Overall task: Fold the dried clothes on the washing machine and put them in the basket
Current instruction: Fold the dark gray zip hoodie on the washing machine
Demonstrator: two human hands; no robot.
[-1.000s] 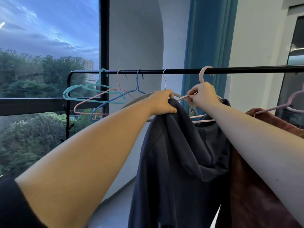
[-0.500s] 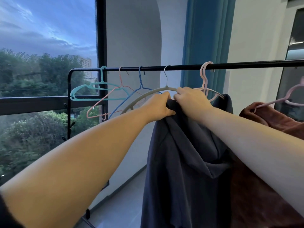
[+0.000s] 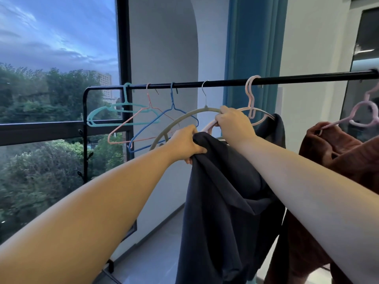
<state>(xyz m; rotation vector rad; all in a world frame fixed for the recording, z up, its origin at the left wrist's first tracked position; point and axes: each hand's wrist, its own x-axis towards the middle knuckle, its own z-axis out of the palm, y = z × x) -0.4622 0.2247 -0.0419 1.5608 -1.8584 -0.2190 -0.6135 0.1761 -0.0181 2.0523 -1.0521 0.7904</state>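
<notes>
A dark navy garment [image 3: 225, 201] hangs from a pink hanger [image 3: 251, 99] on the black rail [image 3: 307, 78]. My left hand [image 3: 184, 144] grips a bunch of the garment's fabric at its left shoulder, pulled off the hanger's arm. My right hand [image 3: 231, 124] grips the pink hanger's left arm, just above the cloth. The garment's right shoulder still sits on the hanger. A rust-brown garment [image 3: 338, 152] hangs on another pink hanger [image 3: 365, 113] at the right.
Bare hangers hang on the rail to the left: teal [image 3: 114, 113], thin pink [image 3: 131, 130], blue [image 3: 155, 128] and grey [image 3: 180, 121]. The rack's post [image 3: 85, 140] stands by the window [image 3: 57, 78]. A blue curtain [image 3: 252, 37] hangs behind. Grey floor [image 3: 155, 253] lies below.
My left hand has pulled the navy garment's left shoulder down off the hanger. My right hand has shifted from the cloth onto the pink hanger's arm.
</notes>
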